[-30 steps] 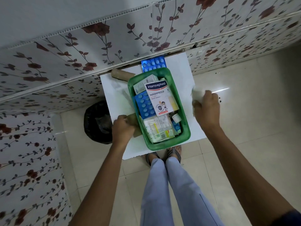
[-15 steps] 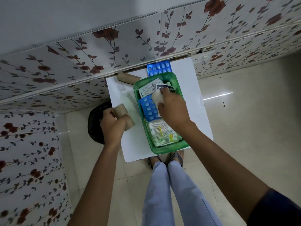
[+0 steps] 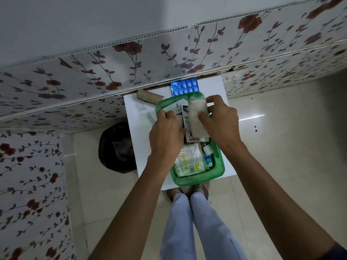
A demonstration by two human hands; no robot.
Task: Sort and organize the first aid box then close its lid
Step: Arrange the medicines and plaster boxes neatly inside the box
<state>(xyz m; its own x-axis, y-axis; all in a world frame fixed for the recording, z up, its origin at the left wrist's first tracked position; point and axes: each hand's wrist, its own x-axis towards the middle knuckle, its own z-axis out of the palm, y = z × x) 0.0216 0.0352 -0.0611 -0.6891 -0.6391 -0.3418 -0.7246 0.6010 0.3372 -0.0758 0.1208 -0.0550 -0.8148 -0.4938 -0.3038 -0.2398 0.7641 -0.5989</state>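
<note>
A person looks down at a green first aid box (image 3: 218, 166) sitting open on a small white counter (image 3: 139, 128) against a floral wall. Both hands are over the box. The right hand (image 3: 221, 122) has its grip clamped on a white gauze roll (image 3: 197, 119), thumb and fingers pinching it above a plaster carton. The left hand (image 3: 165, 132) is curled beside it, holding a tan roll, mostly hidden. A printed packet (image 3: 189, 162) lies at the near end. A blue pill strip (image 3: 185, 88) and a brown bandage roll (image 3: 148, 95) lie outside, by the wall. No lid is visible. The box looks crowded; pressing the gauze roll in on top could leave it standing proud and stop a lid closing, or its loose end could unravel.
</note>
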